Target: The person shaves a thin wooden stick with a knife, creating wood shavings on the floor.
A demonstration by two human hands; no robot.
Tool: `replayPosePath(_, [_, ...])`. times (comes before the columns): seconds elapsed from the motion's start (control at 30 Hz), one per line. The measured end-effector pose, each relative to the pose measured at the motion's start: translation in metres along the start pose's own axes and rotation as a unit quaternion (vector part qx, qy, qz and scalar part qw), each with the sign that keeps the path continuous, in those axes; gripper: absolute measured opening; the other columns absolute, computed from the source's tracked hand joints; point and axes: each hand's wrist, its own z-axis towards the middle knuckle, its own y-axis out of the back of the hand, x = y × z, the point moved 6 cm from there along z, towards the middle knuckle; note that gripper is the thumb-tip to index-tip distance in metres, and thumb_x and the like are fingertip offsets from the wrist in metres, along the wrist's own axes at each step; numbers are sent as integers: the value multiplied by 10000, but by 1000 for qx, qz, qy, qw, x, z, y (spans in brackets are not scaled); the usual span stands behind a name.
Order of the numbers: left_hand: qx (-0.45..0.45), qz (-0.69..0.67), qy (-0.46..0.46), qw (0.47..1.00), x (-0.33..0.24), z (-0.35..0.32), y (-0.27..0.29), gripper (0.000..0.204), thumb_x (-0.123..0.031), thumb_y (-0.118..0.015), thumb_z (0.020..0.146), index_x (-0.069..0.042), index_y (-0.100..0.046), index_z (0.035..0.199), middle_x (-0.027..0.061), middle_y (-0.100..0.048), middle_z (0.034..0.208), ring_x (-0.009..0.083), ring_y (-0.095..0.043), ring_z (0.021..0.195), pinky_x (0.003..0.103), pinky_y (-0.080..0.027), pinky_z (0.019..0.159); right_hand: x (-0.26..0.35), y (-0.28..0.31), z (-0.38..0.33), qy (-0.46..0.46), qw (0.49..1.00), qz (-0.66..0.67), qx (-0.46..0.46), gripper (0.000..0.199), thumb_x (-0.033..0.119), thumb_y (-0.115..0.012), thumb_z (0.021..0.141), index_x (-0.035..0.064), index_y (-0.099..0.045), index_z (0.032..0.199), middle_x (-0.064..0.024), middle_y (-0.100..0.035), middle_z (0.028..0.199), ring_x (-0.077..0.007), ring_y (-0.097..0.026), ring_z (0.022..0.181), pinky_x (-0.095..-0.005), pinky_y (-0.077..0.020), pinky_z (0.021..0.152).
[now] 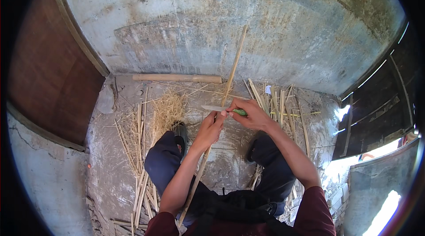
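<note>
We hold the long bamboo strip (236, 62) slanting through our closed left hand (210, 130). Our right hand (250, 114), touching the left, grips the green-handled knife (240, 112), its blade at the strip. Shavings (168, 111) lie left of our hands; beyond them, a thick pole (177, 78).

Green knife handle (240, 112) — pale tan strip (234, 65) — straw-yellow shavings (168, 110)

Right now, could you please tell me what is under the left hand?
A long, thin strip passes under the left hand, showing on its far and near sides; the stretch between is covered and cannot be seen.
</note>
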Motion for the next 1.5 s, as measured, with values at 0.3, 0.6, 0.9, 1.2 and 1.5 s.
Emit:
replayPosePath(0.3, [6,-16,-4,1000,-1,-1,0,572,-553,-535,1136,-2,-580,1279,-67,-415,712,24,-334,475,245,-292,417,5,2,1,14,1000,-21,-12,162,106,-721,996,23,-680,1128,-156,-771,1012,-330,-722,832,-421,-515,645])
replayPosePath(0.6, [-10,8,-44,999,18,9,4,478,-509,-514,1156,-40,-607,1179,-68,-417,707,27,-326,498,250,-259,426,-9,10,3,6,999,-2,-53,93,38,-715,1001,-4,-677,1074,-159,-751,977,-318,-763,921,-390,-559,782])
replayPosePath(0.9, [-74,155,-93,981,15,5,9,533,-464,-472,1166,33,-601,1023,138,-536,708,271,-540,669,443,-425,660,-15,18,8,-61,996,-29,-54,90,59,-715,1019,6,-644,1006,-152,-778,988,-235,-750,866,-365,-541,749])
replayPosePath(1.2, [-80,209,-100,969,9,1,7,520,-443,-465,1168,44,-582,1029,236,-625,797,428,-631,762,509,-457,720,-25,22,8,11,994,-9,-104,81,64,-720,1016,13,-683,1066,-131,-765,962,-225,-721,828,-361,-526,720])
replayPosePath(1.5, [-84,246,-118,958,-3,-4,-1,483,-402,-475,1169,51,-579,1036,281,-656,802,516,-657,801,551,-460,709,-24,31,7,14,994,-21,-102,79,46,-729,1000,6,-669,1032,-130,-778,955,-235,-745,834,-369,-528,699])
